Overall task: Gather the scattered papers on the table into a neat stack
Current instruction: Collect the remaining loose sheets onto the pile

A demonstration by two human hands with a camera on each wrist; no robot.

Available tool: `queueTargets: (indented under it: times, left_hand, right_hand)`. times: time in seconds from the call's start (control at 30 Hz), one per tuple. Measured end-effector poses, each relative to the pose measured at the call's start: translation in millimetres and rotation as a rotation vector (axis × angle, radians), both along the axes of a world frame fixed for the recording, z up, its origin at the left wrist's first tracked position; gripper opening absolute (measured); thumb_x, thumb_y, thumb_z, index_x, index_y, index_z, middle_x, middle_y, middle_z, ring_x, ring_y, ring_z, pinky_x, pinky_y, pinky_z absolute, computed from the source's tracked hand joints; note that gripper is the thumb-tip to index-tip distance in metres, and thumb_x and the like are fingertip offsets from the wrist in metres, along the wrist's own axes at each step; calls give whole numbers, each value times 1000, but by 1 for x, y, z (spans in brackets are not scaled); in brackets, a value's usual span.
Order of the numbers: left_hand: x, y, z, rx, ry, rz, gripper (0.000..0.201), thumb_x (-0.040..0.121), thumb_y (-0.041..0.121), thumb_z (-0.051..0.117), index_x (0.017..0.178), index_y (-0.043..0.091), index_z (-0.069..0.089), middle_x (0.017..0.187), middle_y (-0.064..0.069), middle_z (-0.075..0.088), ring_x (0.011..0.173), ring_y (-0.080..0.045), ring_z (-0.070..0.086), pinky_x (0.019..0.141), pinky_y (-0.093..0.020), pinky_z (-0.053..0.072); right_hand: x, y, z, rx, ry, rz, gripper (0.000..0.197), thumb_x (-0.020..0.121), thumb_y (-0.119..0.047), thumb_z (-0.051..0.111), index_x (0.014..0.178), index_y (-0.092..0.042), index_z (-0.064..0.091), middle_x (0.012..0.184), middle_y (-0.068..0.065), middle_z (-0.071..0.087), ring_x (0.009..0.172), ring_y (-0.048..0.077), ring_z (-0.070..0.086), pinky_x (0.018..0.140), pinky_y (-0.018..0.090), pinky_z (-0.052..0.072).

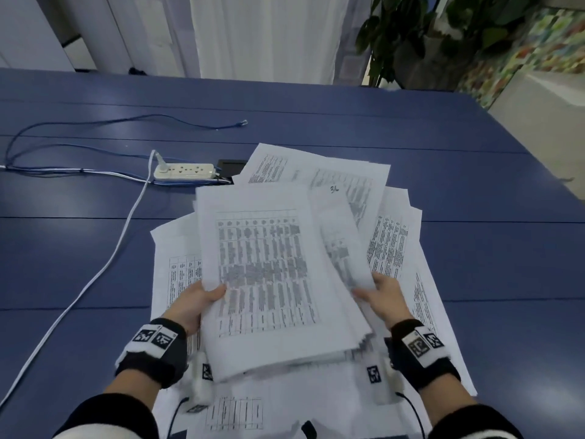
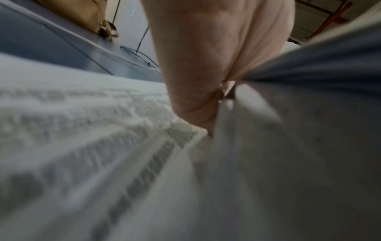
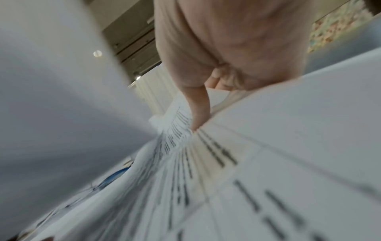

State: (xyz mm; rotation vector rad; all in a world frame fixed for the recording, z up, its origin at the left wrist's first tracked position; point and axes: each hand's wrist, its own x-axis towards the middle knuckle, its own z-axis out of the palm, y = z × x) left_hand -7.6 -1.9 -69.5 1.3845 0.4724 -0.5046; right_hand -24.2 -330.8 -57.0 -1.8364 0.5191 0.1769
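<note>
Partly done: left hand [image 1: 193,304] and right hand [image 1: 383,298] each grip the gathered bundle [image 1: 272,280]; loose sheets [image 1: 395,236] remain on the bench [image 1: 474,185].

A long blue table [image 1: 427,128], its top crossed by thin seams, fills most of the head view. Behind its far edge hangs a pale white curtain [image 1: 266,33], with light grey wall panels [image 1: 28,30] to the left. At the far right stands a leafy green plant [image 1: 421,30] beside a panel with a colourful mosaic pattern [image 1: 522,52]. The right wrist view shows a slatted ceiling [image 3: 132,35] with small round lights [image 3: 97,53].
</note>
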Motion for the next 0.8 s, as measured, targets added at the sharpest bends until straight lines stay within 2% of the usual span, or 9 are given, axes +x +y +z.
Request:
queueTargets:
  times: [0.07, 0.13, 0.2, 0.3, 0.43, 0.5, 0.63, 0.73, 0.8]
  left_hand:
    - [5, 17, 0, 133, -46, 108, 23, 93, 4, 51, 114, -4, 55, 94, -16, 68, 75, -26, 67, 72, -35, 53]
    - [10, 31, -3, 271, -81, 239, 31, 92, 5, 53, 121, -6, 52, 110, -19, 62, 93, -32, 62, 84, -40, 47]
    - [13, 42, -7, 353, -100, 339, 35, 91, 4, 55, 124, -8, 50, 122, -24, 58, 106, -36, 59, 89, -42, 45]
    - [13, 50, -8, 415, -116, 401, 33, 91, 2, 54, 122, -8, 52, 122, -25, 58, 101, -30, 58, 90, -42, 44]
    - [7, 53, -5, 430, -123, 387, 31, 91, 0, 52, 121, -8, 52, 118, -22, 59, 95, -26, 55, 88, -41, 44]
    - [4, 56, -2, 448, -124, 367, 31, 91, 1, 52, 121, -7, 52, 116, -21, 59, 94, -27, 56, 88, -41, 44]
    - [1, 65, 8, 519, -131, 293, 29, 91, 3, 54, 119, -6, 55, 108, -15, 60, 96, -29, 57, 89, -40, 43]
    - [2, 62, 9, 476, -141, 229, 28, 90, 5, 55, 117, -4, 56, 108, -16, 61, 97, -29, 58, 92, -42, 44]
    - [4, 58, -1, 417, -122, 218, 38, 89, 12, 60, 122, -5, 52, 114, -17, 61, 102, -30, 58, 96, -44, 45]
  right_hand:
    - [1, -11, 8, -16, -27, -47, 38, 82, 0, 64, 119, 3, 58, 111, 15, 66, 90, 23, 63, 73, 23, 50]
    - [2, -20, 17, -32, -66, -60, 39, 84, -1, 62, 123, 3, 56, 107, 11, 64, 95, 24, 60, 71, 21, 47]
    - [3, -25, 27, -54, -117, -73, 35, 85, -1, 61, 120, 3, 58, 104, 11, 64, 94, 25, 60, 67, 19, 45]
    - [5, -33, 35, -56, -145, -113, 27, 87, -4, 60, 113, 3, 62, 101, 12, 66, 94, 26, 61, 73, 26, 46]
    - [8, -44, 36, -25, -129, -170, 23, 87, -6, 60, 109, 2, 63, 102, 14, 67, 99, 29, 62, 92, 41, 48]
    - [8, -49, 37, 11, -115, -228, 29, 88, -6, 60, 115, 3, 61, 109, 14, 65, 103, 29, 61, 97, 41, 46]
    - [11, -58, 45, 125, -134, -300, 33, 90, -6, 58, 121, 4, 56, 109, 13, 64, 98, 26, 61, 92, 36, 47]
    - [13, -50, 47, 238, -136, -278, 23, 90, -8, 59, 111, 0, 61, 95, 8, 68, 85, 21, 65, 86, 37, 51]
    - [15, -35, 43, 197, -101, -206, 18, 88, -13, 62, 103, -4, 64, 94, 7, 70, 86, 23, 67, 87, 41, 52]
